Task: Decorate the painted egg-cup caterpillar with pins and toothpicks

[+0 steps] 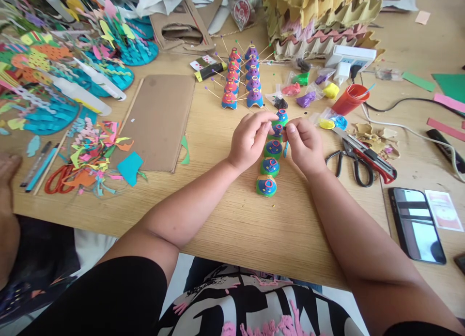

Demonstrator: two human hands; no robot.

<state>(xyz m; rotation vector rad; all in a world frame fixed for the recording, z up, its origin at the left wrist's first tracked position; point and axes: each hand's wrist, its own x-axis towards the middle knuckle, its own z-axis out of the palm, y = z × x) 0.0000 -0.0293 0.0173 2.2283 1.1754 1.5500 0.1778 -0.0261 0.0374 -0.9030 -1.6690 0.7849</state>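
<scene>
A row of painted egg-carton bumps forming a caterpillar (270, 166) stands on the table, blue on top with green sides and pink-red rings. My left hand (250, 137) is at the far end of the row, its fingers bent and close together beside the bumps; anything between the fingertips is hidden. On the other side, my right hand (305, 146) has thumb and fingers pinched. A thin light-blue stick (286, 149) points down from that pinch. Farther back are two finished-looking caterpillars, one red (231, 84) and one purple (254, 79), with thin sticks poking out.
Clay bags (307, 99), a red cup (349, 99), scissors (358, 164) and a box cutter (370, 157) lie to the right, with a phone (417, 224). Left are cardboard (160, 118), paper scraps (94, 152) and glue bottles (80, 95). Egg trays (319, 16) are stacked behind. Another person's hand (7, 169) rests at far left.
</scene>
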